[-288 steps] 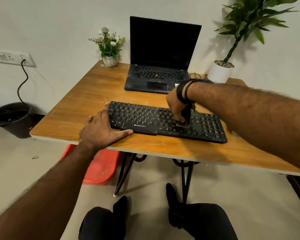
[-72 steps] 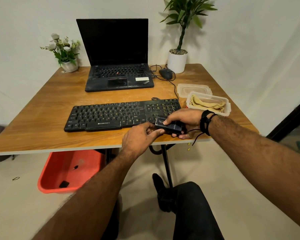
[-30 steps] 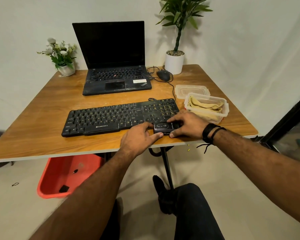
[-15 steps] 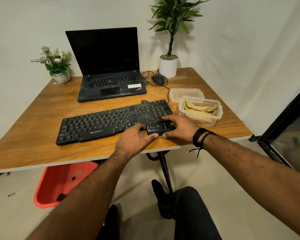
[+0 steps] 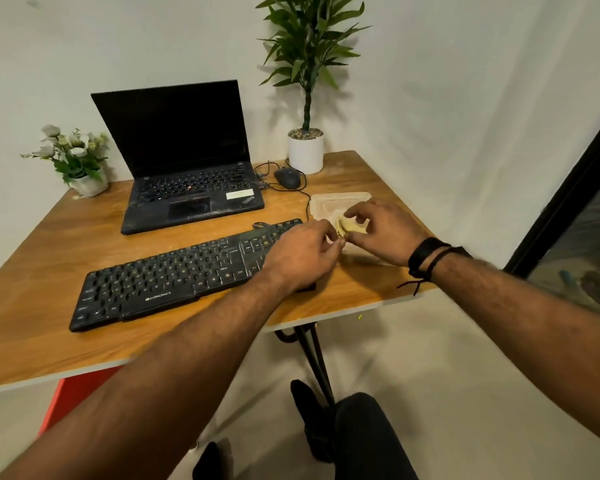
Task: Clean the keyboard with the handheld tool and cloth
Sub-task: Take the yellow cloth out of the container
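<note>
The keyboard (image 5: 187,271) lies across the front of the wooden table (image 5: 49,244), slightly turned, so its right end is close to the place where both hands work. Just beside this end is the yellow cloth (image 5: 347,226), probably lying in a clear box which the hands mostly hide; the box lid (image 5: 340,200) lies behind it. It seems the cloth is being taken out for the wiping step. The right hand (image 5: 378,233) curls over the cloth and its fingers pinch the fabric. The left hand (image 5: 300,254) reaches across the number keys and pinches something at the cloth's near edge — I cannot tell if it is the cloth or the box. The handheld tool is not clearly visible.
</note>
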